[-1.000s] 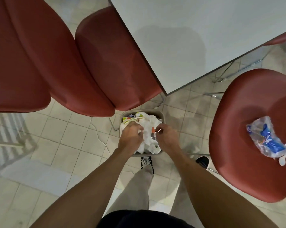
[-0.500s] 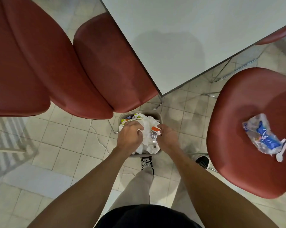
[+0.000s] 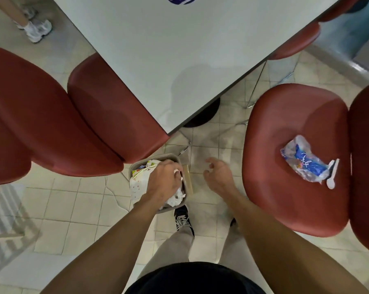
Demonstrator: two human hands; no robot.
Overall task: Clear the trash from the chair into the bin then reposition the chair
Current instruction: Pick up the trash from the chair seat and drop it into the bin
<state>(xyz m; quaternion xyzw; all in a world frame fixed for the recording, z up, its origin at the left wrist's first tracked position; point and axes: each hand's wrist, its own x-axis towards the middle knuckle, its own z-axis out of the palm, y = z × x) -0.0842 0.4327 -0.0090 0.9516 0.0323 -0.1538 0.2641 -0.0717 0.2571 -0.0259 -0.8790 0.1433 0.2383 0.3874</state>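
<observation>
A small grey bin (image 3: pixel 136 167) stands on the tiled floor, stuffed with white paper and wrappers. My left hand (image 3: pixel 164 180) is down in the bin, its fingers curled into the crumpled white paper (image 3: pixel 176 198). Just right of the bin, my right hand (image 3: pixel 218 177) hovers over the floor with loosely spread fingers and holds nothing. At the right is a red chair (image 3: pixel 285 204). On its seat lie a crumpled blue-and-clear plastic wrapper (image 3: pixel 302 162) and a white plastic spoon (image 3: pixel 332 177).
The white table (image 3: pixel 179 60) juts over the floor ahead, with its black base (image 3: pixel 204 115) underneath. Two more red chairs (image 3: pixel 51 124) crowd the left, close to the bin. A thin wooden piece (image 3: pixel 188 179) leans at the bin's right side. Another person's shoes (image 3: pixel 37 28) show at top left.
My right hand has come out of the bin and moved right, opening with nothing in it. My left hand stays in the bin on the paper. The view has tilted up.
</observation>
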